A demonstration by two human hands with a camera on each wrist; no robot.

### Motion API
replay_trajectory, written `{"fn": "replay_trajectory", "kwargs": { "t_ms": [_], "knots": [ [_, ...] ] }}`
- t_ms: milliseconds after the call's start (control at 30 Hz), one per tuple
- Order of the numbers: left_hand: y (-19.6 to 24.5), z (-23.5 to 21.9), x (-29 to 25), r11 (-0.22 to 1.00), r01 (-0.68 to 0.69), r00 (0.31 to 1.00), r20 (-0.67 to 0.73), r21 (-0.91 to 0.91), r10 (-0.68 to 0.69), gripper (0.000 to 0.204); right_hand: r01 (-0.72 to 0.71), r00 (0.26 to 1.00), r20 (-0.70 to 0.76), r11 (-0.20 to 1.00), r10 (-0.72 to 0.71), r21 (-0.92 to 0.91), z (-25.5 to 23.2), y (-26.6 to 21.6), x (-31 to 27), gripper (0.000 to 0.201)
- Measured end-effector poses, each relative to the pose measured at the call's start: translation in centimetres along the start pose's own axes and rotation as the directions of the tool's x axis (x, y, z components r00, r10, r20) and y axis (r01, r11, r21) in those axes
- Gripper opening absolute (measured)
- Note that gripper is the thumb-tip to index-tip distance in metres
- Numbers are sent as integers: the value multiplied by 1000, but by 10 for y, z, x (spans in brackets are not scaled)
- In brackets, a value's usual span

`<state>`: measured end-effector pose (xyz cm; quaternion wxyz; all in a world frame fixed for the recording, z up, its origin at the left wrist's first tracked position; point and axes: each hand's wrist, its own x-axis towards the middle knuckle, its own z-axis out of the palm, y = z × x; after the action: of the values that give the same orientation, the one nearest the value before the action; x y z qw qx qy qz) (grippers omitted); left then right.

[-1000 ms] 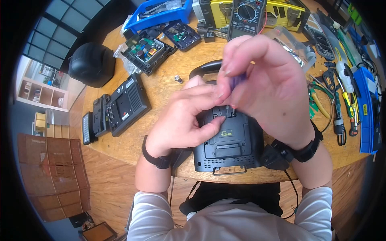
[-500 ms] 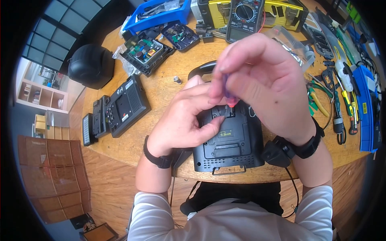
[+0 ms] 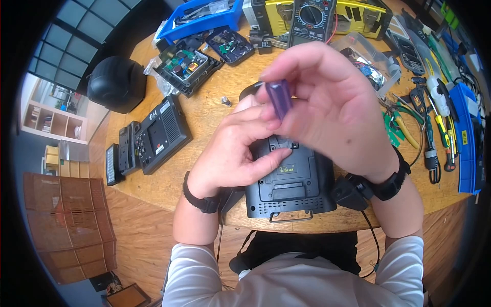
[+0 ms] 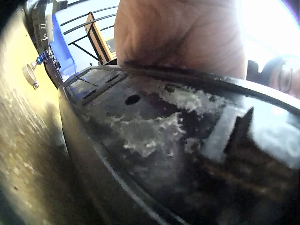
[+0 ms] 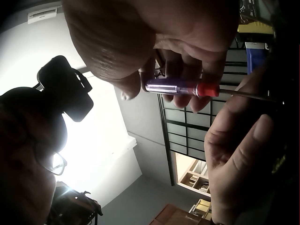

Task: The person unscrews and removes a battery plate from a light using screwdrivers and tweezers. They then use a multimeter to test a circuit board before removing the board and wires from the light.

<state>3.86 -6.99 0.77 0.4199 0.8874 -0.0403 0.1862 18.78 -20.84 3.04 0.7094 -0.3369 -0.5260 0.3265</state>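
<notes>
A black device [image 3: 289,180] with a yellow logo lies on the table before the person. Across its upper left part rests the left hand [image 3: 222,153], thumb extended over the casing, other fingers toward the handle side. Above it the right hand [image 3: 337,105] holds the purple translucent handle of a screwdriver [image 3: 279,100] between thumb and fingers. The right wrist view shows the screwdriver's red collar and thin shaft [image 5: 173,88] running toward the left hand [image 5: 234,154]; its tip cannot be made out. In the left wrist view the device's dark, scuffed casing [image 4: 150,136] fills the foreground.
Opened electronics [image 3: 186,65] and black panels [image 3: 164,134] lie left, near a small metal cylinder [image 3: 225,101]. A multimeter [image 3: 311,19] and blue tray [image 3: 202,21] stand behind. Pliers [image 3: 406,130], tools and a blue bin [image 3: 466,138] are at right.
The right fingers have shifted around the screwdriver, whose purple handle is now more exposed and leans up to the left; its red part is hidden in the head view. The left hand has barely moved.
</notes>
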Motion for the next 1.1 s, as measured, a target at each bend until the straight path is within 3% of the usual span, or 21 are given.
{"fn": "replay_trajectory", "kwargs": {
  "t_ms": [67, 100, 167, 233, 300, 367, 433, 567, 633, 700, 733, 767, 800, 833, 900, 933, 1000, 1100],
  "knots": [
    [4, -2, -2, 986, 162, 986, 37, -44, -161, 31, -13, 1000, 16, 999, 13, -38, -5, 0, 1, 35],
    [2, -1, -2, 986, 163, 986, 38, -44, -161, 31, -25, 999, 32, 997, 27, -77, -7, 1, 1, 36],
    [-3, 0, -2, 994, 3, 999, 33, 113, -7, 28, -57, 998, 5, 998, 57, -16, -5, -3, 2, 36],
    [-4, 1, 0, 997, 1, 1000, 23, 82, -3, 27, -88, 996, -19, 995, 89, 45, -3, -1, 3, 36],
    [-2, 2, 0, 999, 1, 1000, 15, 51, -1, 27, 2, 1000, 6, 1000, -2, 8, -3, 4, 3, 36],
    [6, 1, -1, 979, 192, 981, 39, -62, -190, 25, 62, 998, 32, 993, -59, -96, -4, 6, 3, 33],
    [1, 0, -1, 978, 199, 979, 63, -70, -195, 24, 124, 992, 64, 972, -113, -199, -5, 5, 3, 31],
    [-3, -3, 0, 961, 221, 973, 98, -164, -207, 19, 60, 998, 4, 994, -60, -87, -6, 3, 2, 27],
    [-4, -3, 1, 964, 200, 978, 99, -173, -185, 19, 43, 999, 2, 999, -43, -17, -5, 0, 1, 26],
    [-3, -3, 3, 967, 180, 981, 102, -181, -163, 19, -8, 999, 46, 994, 14, -108, -4, -4, 0, 26],
    [-2, -4, 4, 988, 120, 990, 80, -94, -112, 19, -9, 999, 45, 994, 14, -108, -5, -2, 0, 26],
    [0, -4, 5, 998, 59, 996, 62, -6, -59, 19, 101, 994, 66, 968, -89, -230, -6, 3, 0, 25],
    [5, -2, 4, 989, 141, 989, 52, -53, -138, 18, 210, 977, 100, 914, -186, -347, -6, 5, 0, 24],
    [6, -1, 2, 989, 141, 989, 52, -53, -138, 18, 210, 977, 100, 914, -186, -347, -6, 3, 0, 24],
    [5, -1, -1, 958, 286, 954, 100, -8, -284, 19, 71, 997, 24, 955, -67, -288, -6, -2, 0, 28],
    [3, -1, -1, 958, 286, 954, 99, -8, -284, 19, 72, 997, 25, 955, -67, -288, -5, -1, 1, 28],
    [-3, 1, 0, 998, 28, 999, 26, 59, -30, 20, 87, 996, 4, 977, -88, -195, -4, 1, 2, 32],
    [-9, -2, -6, 991, 120, 990, 69, 53, -123, 25, 60, 998, 17, 969, -57, -240, -6, -5, 0, 31]
  ]
}}
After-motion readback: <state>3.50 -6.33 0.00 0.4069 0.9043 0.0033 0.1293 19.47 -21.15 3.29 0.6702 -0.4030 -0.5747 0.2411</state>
